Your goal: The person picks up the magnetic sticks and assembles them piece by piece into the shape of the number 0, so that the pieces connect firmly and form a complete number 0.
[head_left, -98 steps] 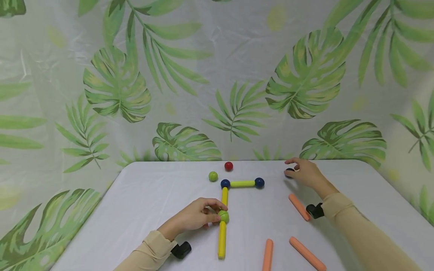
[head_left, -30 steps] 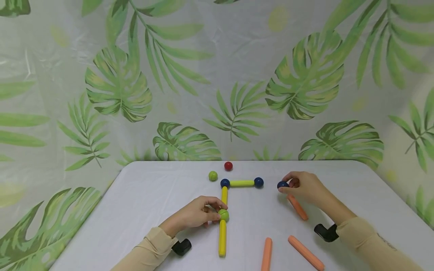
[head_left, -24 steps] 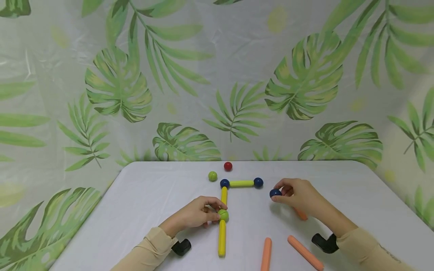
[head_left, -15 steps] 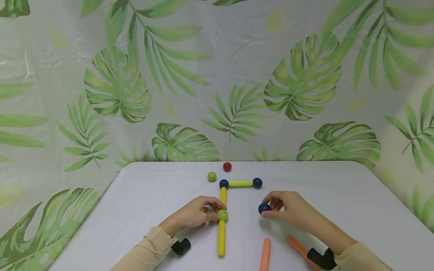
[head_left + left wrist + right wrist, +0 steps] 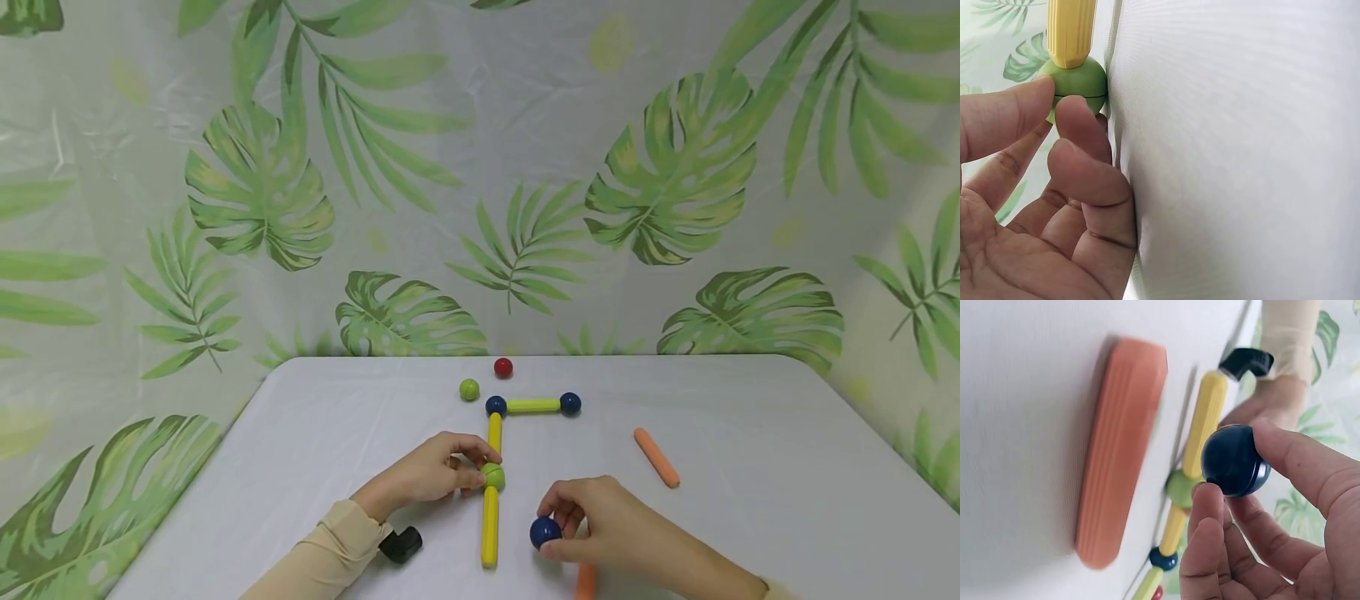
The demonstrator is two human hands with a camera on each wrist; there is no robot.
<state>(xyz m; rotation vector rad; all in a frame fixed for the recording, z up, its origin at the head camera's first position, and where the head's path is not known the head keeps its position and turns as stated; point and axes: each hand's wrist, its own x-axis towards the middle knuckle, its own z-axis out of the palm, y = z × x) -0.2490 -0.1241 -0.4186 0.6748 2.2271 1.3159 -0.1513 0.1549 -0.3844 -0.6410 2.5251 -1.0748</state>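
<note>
In the head view my left hand (image 5: 427, 473) pinches the green ball (image 5: 492, 476) that joins two yellow rods. The near yellow rod (image 5: 490, 529) points toward me with a bare end; the far yellow rod (image 5: 495, 434) runs to a blue ball (image 5: 496, 406). From there a yellow-green rod (image 5: 533, 406) extends right to another blue ball (image 5: 570, 404). My right hand (image 5: 611, 533) holds a loose blue ball (image 5: 545, 532) between thumb and fingertips, right of the near rod and apart from it. The right wrist view shows this blue ball (image 5: 1233, 460) raised off the table.
A loose green ball (image 5: 469, 389) and a red ball (image 5: 503, 367) lie near the table's far edge. One orange rod (image 5: 657, 457) lies on the right. Another orange rod (image 5: 587, 581) is partly covered by my right hand.
My right hand has picked up the blue ball at the far right and carried it toward me and left. The left hand has stayed on the green ball.
</note>
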